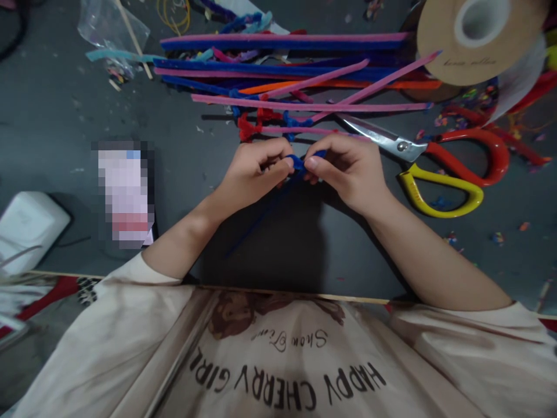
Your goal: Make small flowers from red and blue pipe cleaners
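Observation:
Between my two hands is a blue pipe cleaner (297, 163), bent into a small loop or twist, with a thin blue end trailing down and left over the table. My left hand (263, 168) pinches the loop from one side, thumb against curled fingers. From the other side my right hand (348, 165) pinches the same piece, and a short blue end shows above its thumb. Just beyond my fingers lie red and blue twisted pipe cleaner pieces (250, 125) on pink stems. The exact shape inside my fingertips is partly hidden.
Straight pink and blue pipe cleaners (282, 42) lie across the back. Scissors (409, 148) with red and yellow handles rest open beside my right hand. A cardboard spool (435, 46) stands back right. A blurred phone (124, 194) and white charger (32, 226) are at left.

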`<state>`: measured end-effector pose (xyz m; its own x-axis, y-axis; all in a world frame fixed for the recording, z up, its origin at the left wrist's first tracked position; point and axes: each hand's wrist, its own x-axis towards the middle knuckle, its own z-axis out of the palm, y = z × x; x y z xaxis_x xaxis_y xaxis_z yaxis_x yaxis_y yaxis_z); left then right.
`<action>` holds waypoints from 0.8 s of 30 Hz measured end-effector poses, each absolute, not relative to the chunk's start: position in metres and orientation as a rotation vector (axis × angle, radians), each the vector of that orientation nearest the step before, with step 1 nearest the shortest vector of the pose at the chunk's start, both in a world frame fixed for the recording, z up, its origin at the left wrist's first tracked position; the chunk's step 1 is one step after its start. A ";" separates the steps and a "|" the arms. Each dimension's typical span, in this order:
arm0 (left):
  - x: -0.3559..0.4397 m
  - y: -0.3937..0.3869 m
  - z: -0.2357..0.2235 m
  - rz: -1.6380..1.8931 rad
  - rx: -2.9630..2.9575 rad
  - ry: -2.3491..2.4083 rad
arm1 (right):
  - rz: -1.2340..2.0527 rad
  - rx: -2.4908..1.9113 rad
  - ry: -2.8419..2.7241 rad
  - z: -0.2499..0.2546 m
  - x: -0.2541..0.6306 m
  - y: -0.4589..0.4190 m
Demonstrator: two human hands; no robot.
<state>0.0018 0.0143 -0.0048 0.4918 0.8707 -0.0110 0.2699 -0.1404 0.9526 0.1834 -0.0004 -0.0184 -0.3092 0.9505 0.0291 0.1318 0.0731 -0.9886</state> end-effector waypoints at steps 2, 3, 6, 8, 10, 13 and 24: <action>0.002 0.014 -0.004 0.729 1.642 0.988 | 1.342 -1.113 -1.563 -0.017 0.183 0.000; 0.002 0.014 -0.004 0.743 1.627 0.986 | 1.351 -1.112 -1.568 -0.017 0.184 0.000; 0.002 0.014 -0.004 0.757 1.628 0.967 | 1.368 -1.089 -1.591 -0.018 0.185 0.000; 0.002 0.014 -0.004 0.765 1.646 0.936 | 1.365 -1.063 -1.606 -0.019 0.186 0.000; 0.001 0.014 -0.005 0.774 1.657 0.915 | 1.359 -1.051 -1.621 -0.020 0.186 0.000; 0.000 0.014 -0.005 0.767 1.661 0.895 | 1.335 -1.084 -1.624 -0.019 0.185 0.000; 0.000 0.014 -0.005 0.798 1.887 0.929 | 1.343 -1.116 -1.514 -0.013 0.182 0.001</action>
